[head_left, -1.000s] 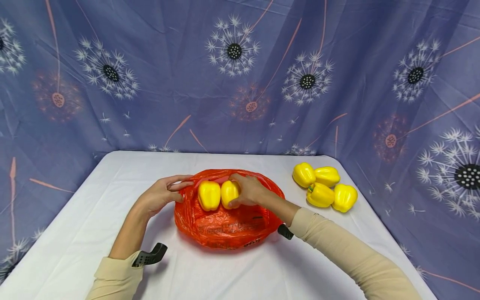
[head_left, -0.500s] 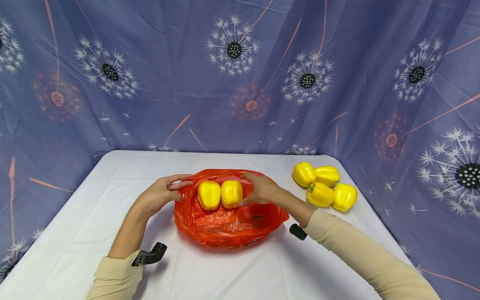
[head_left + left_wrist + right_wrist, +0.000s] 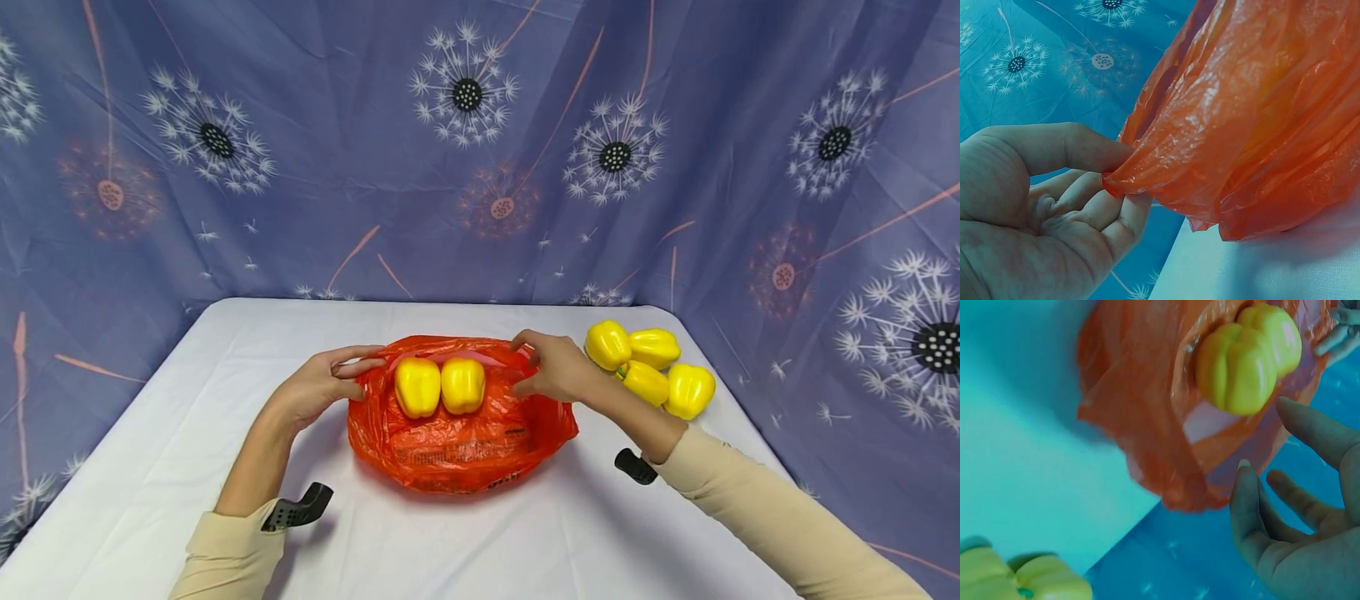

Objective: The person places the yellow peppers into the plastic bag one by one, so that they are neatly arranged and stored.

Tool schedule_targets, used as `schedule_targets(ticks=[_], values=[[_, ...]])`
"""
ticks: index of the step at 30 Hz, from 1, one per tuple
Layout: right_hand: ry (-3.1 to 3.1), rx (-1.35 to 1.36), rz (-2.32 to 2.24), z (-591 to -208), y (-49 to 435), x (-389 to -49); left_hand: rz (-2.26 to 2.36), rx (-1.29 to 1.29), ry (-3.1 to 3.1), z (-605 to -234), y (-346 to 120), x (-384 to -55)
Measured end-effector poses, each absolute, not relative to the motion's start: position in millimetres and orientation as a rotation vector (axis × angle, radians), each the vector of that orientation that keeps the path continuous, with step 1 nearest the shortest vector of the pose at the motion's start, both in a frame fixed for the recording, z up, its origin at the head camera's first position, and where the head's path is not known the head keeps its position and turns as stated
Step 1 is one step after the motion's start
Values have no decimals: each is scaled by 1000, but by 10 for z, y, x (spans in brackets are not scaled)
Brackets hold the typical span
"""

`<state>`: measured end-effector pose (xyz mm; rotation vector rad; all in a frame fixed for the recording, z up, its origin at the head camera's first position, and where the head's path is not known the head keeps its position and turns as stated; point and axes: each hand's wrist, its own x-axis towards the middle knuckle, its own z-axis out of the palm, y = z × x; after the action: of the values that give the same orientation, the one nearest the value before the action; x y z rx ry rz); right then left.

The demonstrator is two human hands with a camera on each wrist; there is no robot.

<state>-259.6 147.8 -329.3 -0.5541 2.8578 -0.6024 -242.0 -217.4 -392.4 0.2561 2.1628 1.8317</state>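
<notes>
An opened red plastic bag (image 3: 457, 454) lies mid-table with two yellow bell peppers side by side inside it, the left pepper (image 3: 417, 388) and the right pepper (image 3: 462, 386). My left hand (image 3: 324, 385) pinches the bag's left edge; in the left wrist view a fold of the thin plastic (image 3: 1125, 181) sits between thumb and fingers. Over the bag's right side is my right hand (image 3: 558, 367), fingers spread and loosely bent, holding nothing. The right wrist view shows a gap between that hand's thumb (image 3: 1313, 428) and fingers.
Several more yellow bell peppers (image 3: 690, 392) cluster at the table's right side, partly behind my right forearm. A white cloth (image 3: 270, 333) covers the table. Behind it hangs a blue curtain (image 3: 337, 167) with dandelion prints. Black wrist mounts (image 3: 300, 507) stick out from both sleeves.
My right hand has let go of the right-hand pepper in the bag and moved right, away from it. The left hand keeps its place at the bag's edge.
</notes>
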Motion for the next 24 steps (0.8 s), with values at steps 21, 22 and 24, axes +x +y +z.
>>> schedule_targets(ticks=[21, 22, 24], values=[[2991, -383, -674, -3337, 2360, -2605, 1841, 250, 2150, -3920, -2167, -2423], [2994, -366, -674, -3342, 2400, -2605, 1844, 242, 2149, -3918, -2168, -2421], [3000, -333, -679, -3350, 2478, -2605, 1843, 239, 2152, -3916, -2172, -2420]])
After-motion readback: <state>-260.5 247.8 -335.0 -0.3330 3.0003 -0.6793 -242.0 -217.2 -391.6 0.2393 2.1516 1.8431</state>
